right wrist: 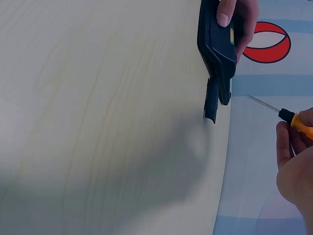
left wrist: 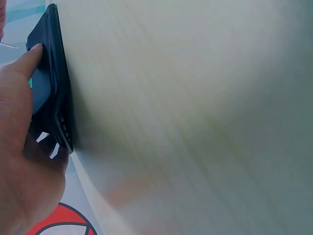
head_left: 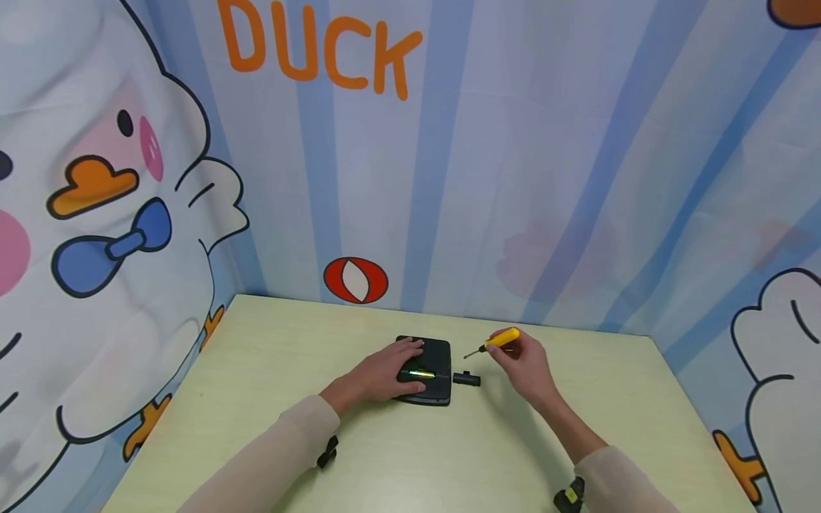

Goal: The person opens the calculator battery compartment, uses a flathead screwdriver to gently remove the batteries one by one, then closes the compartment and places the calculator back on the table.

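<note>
sleeved arms [head_left: 269,445] extended, left hand [head_left: 388,370] spread on black device [head_left: 439,356], right hand [head_left: 529,367] pinching yellow screwdriver [head_left: 504,338]

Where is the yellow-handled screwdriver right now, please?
In the head view, the yellow-handled screwdriver is in the right grip, right of the black device.

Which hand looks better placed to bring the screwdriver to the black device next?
Probably the right hand: it holds the screwdriver, tip angled toward the black device, while the left hand rests on that device.
</note>
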The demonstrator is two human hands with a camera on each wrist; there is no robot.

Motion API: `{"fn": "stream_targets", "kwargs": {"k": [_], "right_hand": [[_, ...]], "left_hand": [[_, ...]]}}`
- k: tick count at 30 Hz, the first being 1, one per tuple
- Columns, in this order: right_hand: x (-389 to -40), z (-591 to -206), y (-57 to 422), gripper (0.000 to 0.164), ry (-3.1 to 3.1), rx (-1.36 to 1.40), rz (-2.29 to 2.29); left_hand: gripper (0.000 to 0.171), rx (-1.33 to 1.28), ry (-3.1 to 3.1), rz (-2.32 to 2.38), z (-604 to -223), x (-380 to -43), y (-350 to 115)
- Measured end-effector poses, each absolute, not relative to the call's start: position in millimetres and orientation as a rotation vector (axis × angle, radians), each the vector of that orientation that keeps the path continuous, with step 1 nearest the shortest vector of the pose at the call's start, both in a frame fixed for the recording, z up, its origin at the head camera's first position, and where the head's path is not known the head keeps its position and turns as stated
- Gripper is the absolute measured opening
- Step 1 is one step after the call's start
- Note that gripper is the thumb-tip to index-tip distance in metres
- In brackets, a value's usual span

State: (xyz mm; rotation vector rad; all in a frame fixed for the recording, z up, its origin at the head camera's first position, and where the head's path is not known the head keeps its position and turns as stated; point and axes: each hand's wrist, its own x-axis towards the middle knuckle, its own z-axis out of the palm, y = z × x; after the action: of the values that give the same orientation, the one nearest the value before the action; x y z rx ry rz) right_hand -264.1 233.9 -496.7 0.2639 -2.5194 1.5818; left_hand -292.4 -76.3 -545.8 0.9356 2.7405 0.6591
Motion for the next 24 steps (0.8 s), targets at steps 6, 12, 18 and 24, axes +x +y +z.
{"fn": "stream_targets", "kwargs": {"k": [6,12,18,24], "right_hand": [[-263,-496,228,0.017,-2.533,0.260,1.595],[-261,-495,224,0.017,-2.551,0.275,1.604],[-259,-493,219,0.017,-2.549,0.294,1.620],[-258,-494,215,0.017,-2.548,0.310,1.625]], "left_hand": [[0.077,0.936,2.738,0.666,-545,-292,-76],[0.078,0.938,2.743,0.669,-547,-293,-76],[0.078,0.931,2.748,0.646,-548,-292,-76],[0.078,0.932,2.748,0.658,-548,-293,-76]]}}
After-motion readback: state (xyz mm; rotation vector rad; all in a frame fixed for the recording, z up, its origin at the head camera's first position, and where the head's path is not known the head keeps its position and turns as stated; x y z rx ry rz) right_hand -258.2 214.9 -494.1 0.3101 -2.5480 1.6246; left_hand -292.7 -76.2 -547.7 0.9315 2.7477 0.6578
